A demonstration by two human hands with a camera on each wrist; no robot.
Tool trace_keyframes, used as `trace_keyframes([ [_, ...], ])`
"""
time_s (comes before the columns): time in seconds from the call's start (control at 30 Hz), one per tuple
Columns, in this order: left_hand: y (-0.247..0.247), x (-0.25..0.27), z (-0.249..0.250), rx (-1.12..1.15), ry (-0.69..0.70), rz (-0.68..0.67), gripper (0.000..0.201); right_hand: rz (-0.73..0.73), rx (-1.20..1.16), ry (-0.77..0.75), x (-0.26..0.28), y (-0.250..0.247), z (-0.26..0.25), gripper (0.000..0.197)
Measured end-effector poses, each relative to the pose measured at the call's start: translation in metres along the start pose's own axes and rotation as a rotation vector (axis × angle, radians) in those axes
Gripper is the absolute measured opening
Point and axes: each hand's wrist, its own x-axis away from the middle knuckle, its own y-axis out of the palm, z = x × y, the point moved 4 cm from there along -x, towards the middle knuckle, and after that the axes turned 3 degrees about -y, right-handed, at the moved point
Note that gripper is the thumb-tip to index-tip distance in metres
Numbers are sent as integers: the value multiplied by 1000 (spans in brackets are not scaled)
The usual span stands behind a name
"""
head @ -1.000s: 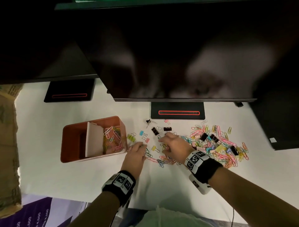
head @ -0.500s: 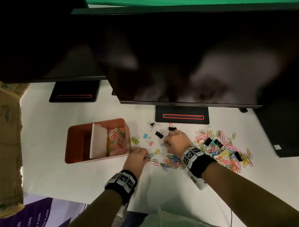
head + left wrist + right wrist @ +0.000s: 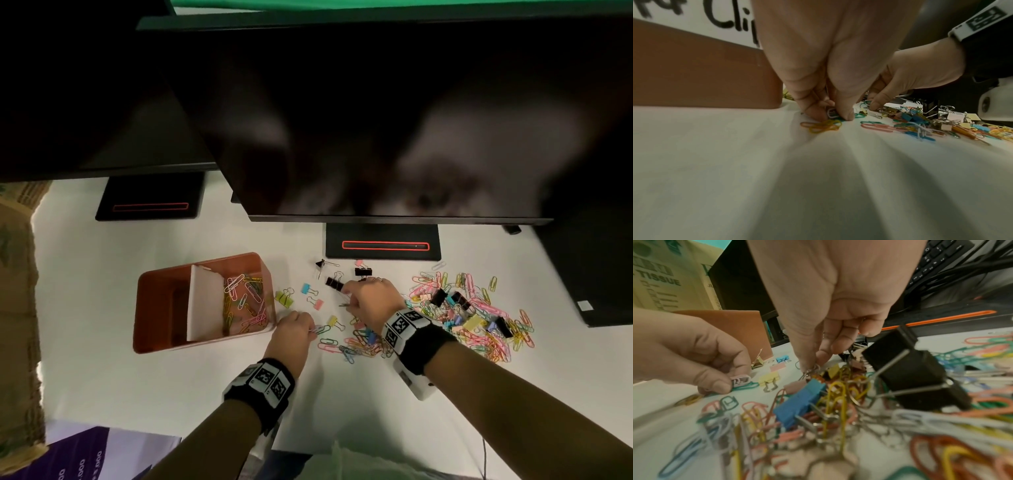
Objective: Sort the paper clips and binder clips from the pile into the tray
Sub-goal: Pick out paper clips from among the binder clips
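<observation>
A brown tray [image 3: 164, 308] with a white divider holds several coloured paper clips [image 3: 245, 301] in its right compartment. Just right of the tray's near corner, my left hand [image 3: 310, 329] pinches a pale paper clip [image 3: 831, 112] against the table between thumb and forefinger. My right hand [image 3: 347, 299] is farther right, and its thumb and forefinger pinch a small silver wire clip [image 3: 810, 371] at the left edge of the pile [image 3: 472, 308]. Black binder clips [image 3: 334, 282] lie beyond its fingers.
Small yellow [image 3: 284, 297], blue [image 3: 306, 288] and pink [image 3: 318, 303] binder clips lie loose between tray and pile. A monitor [image 3: 376, 120] overhangs the table, with its black stand base [image 3: 382, 241] behind the clips. A cardboard box [image 3: 17, 308] stands at the left.
My left hand has drawn slightly back from the tray's corner and now pinches a paper clip. My right hand has stayed at the same spot among the clips.
</observation>
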Motion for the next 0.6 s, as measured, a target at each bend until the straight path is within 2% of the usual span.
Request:
trace_keyframes([
  [0.07,0,-2,0,6,-20,-15,15,-35,12,16,-3,-2,-1,31],
  [0.23,0,-5,2,16,-10,-25,13,33,57,49,-2,-5,-6,22],
  [0.4,-2,-3,5,-27,52,-3,9,-104,99,49,-9,-5,-10,26],
  [0.53,-5,-5,7,-17,34,-13,8,-154,89,93,-11,-5,-12,32],
  [0.6,-6,-5,7,-10,28,-18,9,-148,123,79,-11,-4,-14,28],
])
